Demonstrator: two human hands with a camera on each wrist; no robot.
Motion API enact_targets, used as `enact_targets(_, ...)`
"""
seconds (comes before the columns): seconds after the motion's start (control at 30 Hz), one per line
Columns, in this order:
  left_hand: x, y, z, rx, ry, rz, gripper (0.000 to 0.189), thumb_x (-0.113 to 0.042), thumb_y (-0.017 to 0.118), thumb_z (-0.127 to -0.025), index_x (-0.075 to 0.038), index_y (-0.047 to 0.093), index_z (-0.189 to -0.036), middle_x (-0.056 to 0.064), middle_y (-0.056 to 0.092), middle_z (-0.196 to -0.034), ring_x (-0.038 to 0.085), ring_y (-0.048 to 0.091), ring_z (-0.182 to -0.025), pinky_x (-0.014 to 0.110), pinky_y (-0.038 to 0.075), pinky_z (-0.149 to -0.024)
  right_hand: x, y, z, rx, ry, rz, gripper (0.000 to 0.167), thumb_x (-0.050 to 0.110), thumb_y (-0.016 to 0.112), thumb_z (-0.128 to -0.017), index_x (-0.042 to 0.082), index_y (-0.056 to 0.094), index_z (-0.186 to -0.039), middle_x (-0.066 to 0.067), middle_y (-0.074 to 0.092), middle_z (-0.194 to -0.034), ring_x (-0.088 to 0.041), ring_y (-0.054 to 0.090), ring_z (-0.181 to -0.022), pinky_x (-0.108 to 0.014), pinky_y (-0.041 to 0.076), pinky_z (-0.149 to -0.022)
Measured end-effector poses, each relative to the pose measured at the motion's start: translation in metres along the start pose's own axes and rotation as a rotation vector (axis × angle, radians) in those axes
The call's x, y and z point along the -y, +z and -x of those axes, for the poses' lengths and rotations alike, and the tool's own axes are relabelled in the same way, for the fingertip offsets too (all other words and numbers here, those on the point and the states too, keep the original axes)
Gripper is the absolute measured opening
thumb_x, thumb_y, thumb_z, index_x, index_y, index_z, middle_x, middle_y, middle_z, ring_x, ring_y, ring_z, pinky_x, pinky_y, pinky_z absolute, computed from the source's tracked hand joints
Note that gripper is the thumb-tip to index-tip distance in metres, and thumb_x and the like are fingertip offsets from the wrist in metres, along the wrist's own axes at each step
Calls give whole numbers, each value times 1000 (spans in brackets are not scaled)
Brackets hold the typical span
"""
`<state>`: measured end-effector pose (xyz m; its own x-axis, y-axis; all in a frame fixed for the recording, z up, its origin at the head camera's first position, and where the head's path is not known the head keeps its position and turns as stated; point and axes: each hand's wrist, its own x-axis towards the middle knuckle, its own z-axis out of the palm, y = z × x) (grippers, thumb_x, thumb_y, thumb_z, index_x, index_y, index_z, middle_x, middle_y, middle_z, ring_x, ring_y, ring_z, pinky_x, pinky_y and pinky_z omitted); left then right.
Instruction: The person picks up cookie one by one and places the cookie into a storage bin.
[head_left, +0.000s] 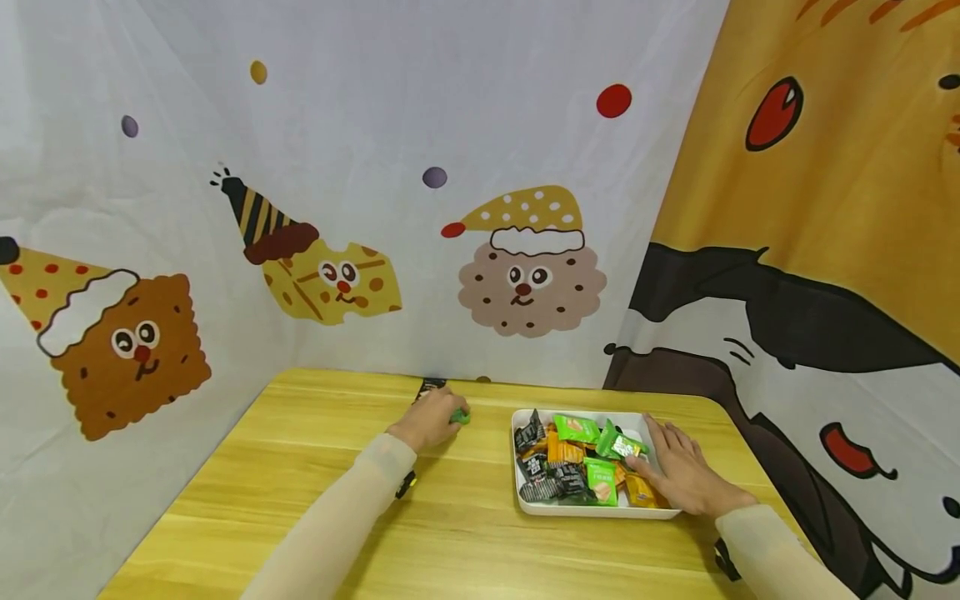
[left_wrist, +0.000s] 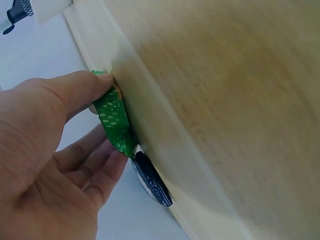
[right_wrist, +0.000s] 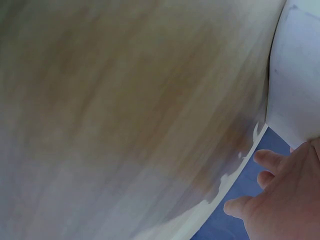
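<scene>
My left hand [head_left: 429, 419] is at the back of the table, left of the tray. Its thumb and fingers pinch a small green snack packet [left_wrist: 115, 120], seen edge-on in the left wrist view. A black packet [left_wrist: 151, 181] lies on the table just beyond it, partly hidden by the hand in the head view. My right hand [head_left: 686, 471] rests at the right rim of a white tray [head_left: 600, 510], its fingers extended and the thumb over the contents. In the right wrist view the right hand's fingers [right_wrist: 270, 160] are loosely spread beside the tray wall.
The tray holds several green packets [head_left: 577, 428], black packets [head_left: 570, 479] and orange packets [head_left: 564, 450]. It stands on a wooden table [head_left: 300, 467], right of the middle. A white printed cloth [head_left: 360, 100] hangs behind the table's back edge, with an orange-and-black printed part at the right.
</scene>
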<state>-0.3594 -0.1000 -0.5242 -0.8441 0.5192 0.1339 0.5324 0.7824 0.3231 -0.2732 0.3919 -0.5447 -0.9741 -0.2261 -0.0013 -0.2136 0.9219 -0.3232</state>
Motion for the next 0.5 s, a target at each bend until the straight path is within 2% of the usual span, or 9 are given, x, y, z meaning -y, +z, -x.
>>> enact_targets(0.17,-1,0,2,-6,14,-16,25,-12,85,-109,-9,86,-134,12,81,-131,29,75,-116,46,69,-101,3,-2,1,-5,-9,13,100,61,55,-120,0,10,-186,-50,26,-180,-77,22,-165,-96,19,-128)
enact_targets(0.37,-2,1,3,-16,24,-5,24,-11,86,-107,-11,87,-131,10,79,-128,25,74,-111,44,69,-96,1,0,-2,1,-5,15,101,63,53,-120,1,8,-186,-49,25,-181,-76,21,-166,-96,18,-129)
enact_targets(0.5,-4,2,4,-9,18,1,24,-12,87,-107,-13,87,-132,9,79,-130,24,74,-112,46,68,-100,-1,2,-2,-1,-8,9,101,62,53,-120,0,8,-186,-49,26,-181,-76,21,-166,-95,17,-129)
